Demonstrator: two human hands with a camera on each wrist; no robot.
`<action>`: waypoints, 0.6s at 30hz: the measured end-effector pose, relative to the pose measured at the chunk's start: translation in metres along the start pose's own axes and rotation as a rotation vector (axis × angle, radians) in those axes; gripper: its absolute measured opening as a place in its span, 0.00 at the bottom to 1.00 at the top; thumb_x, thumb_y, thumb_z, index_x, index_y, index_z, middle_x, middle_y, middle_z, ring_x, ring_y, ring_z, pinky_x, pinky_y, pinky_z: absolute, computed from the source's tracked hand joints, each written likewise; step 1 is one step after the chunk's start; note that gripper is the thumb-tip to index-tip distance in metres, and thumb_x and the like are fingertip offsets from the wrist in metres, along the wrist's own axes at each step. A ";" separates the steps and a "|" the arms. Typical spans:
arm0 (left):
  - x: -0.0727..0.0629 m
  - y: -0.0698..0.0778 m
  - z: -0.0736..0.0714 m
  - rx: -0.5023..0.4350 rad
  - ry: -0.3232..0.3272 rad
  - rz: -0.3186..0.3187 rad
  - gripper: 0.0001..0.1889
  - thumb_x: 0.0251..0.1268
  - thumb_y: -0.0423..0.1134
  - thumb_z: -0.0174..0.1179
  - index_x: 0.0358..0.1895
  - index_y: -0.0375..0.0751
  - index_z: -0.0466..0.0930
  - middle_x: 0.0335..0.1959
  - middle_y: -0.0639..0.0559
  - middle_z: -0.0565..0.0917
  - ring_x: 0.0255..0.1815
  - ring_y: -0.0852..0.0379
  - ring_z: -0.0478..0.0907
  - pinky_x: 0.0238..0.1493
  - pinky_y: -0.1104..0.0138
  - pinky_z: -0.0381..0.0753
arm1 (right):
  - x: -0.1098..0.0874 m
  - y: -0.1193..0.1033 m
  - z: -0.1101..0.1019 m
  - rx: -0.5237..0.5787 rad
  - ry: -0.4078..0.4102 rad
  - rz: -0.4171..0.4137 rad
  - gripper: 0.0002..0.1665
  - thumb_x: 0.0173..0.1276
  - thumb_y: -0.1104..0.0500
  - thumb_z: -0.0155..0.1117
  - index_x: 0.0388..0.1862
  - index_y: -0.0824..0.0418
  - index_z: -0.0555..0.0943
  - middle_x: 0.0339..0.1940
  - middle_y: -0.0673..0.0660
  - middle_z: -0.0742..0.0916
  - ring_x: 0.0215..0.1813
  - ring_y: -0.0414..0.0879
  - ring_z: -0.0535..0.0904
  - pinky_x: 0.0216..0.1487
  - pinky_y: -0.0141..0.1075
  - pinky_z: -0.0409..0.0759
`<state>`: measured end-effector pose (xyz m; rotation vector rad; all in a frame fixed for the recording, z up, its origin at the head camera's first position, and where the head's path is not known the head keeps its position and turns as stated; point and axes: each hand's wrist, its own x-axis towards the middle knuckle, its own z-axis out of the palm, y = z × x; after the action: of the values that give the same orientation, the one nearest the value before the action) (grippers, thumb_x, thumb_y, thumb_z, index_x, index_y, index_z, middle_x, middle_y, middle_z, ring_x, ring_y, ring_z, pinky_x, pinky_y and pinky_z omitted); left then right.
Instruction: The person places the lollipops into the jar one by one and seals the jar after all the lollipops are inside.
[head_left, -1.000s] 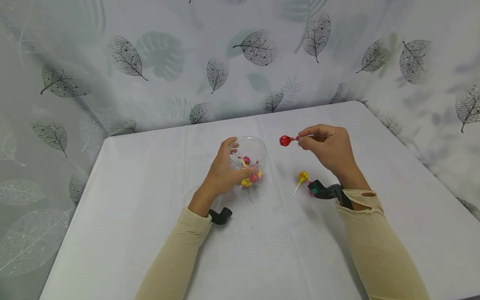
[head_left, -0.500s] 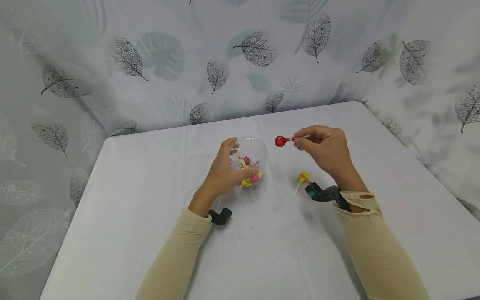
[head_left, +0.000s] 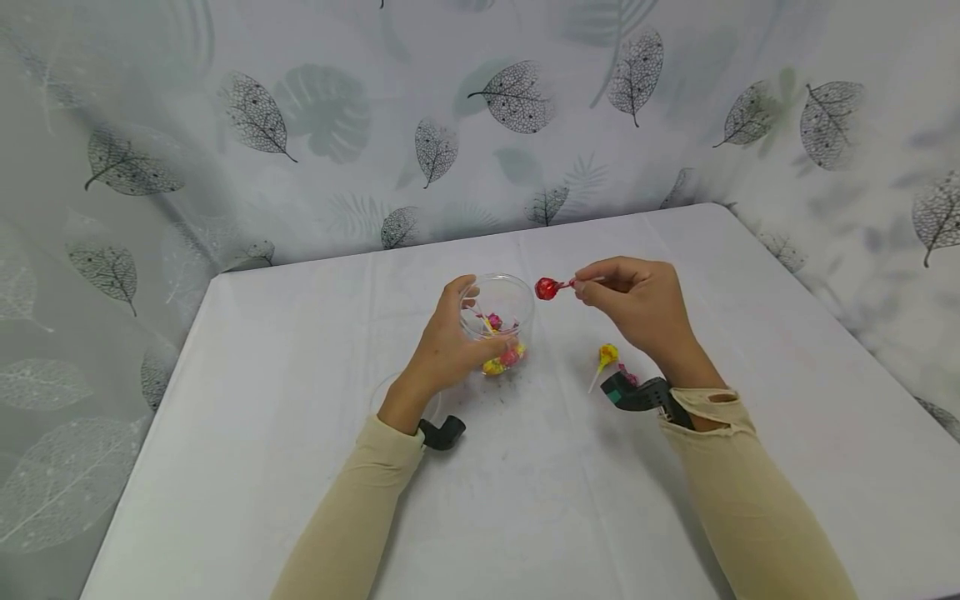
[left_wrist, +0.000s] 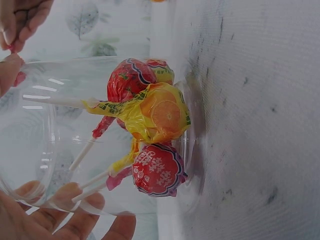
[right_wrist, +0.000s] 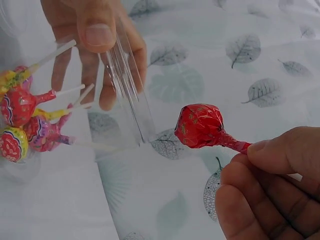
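Note:
My left hand (head_left: pixel 450 346) grips a clear plastic jar (head_left: pixel 517 292) that stands upright on the table, thumb on the near side and fingers round the far left. Several wrapped lollipops sit inside, among them a yellow lollipop (left_wrist: pixel 160 112) with an orange printed on it and a red lollipop (left_wrist: pixel 157 170). Just right of the jar's rim, my right hand (head_left: pixel 637 300) pinches another red lollipop (right_wrist: pixel 200 125) by its stick, head pointing left toward the jar. That lollipop is apart from the jar.
On the white table (head_left: pixel 300 333) right of the jar lies a yellow lollipop (head_left: pixel 607 354). Beside it a pink-wrapped lollipop (head_left: pixel 628 375) is partly hidden by the right wrist camera. A clear round lid (head_left: pixel 378 392) lies behind my left wrist. Leaf-patterned cloth hangs behind.
My right hand has moved left with the red lollipop, bringing its head close to the jar's rim. The left hand and jar have stayed in place.

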<state>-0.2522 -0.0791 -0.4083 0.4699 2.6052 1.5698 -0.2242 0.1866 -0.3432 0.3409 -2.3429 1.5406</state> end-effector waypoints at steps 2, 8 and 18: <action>0.000 0.001 0.000 0.006 0.004 -0.004 0.55 0.55 0.57 0.77 0.82 0.55 0.51 0.77 0.48 0.67 0.74 0.47 0.66 0.70 0.42 0.72 | -0.001 0.000 0.002 0.008 -0.010 -0.002 0.07 0.71 0.64 0.69 0.43 0.64 0.91 0.40 0.61 0.92 0.36 0.40 0.87 0.36 0.29 0.83; 0.000 0.001 0.001 0.019 0.010 -0.012 0.55 0.55 0.58 0.77 0.81 0.56 0.51 0.77 0.47 0.67 0.74 0.47 0.67 0.70 0.42 0.72 | -0.003 -0.002 0.010 0.036 -0.043 0.008 0.06 0.71 0.64 0.70 0.42 0.63 0.91 0.40 0.60 0.92 0.38 0.42 0.88 0.38 0.30 0.84; 0.000 0.001 0.001 0.000 0.006 0.009 0.56 0.55 0.57 0.78 0.82 0.52 0.50 0.77 0.46 0.67 0.74 0.46 0.67 0.70 0.42 0.71 | -0.004 -0.002 0.016 0.017 -0.059 0.004 0.05 0.70 0.65 0.71 0.42 0.63 0.91 0.40 0.59 0.92 0.37 0.42 0.88 0.37 0.29 0.83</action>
<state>-0.2521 -0.0782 -0.4078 0.4777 2.6111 1.5770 -0.2220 0.1711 -0.3489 0.3911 -2.3777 1.5734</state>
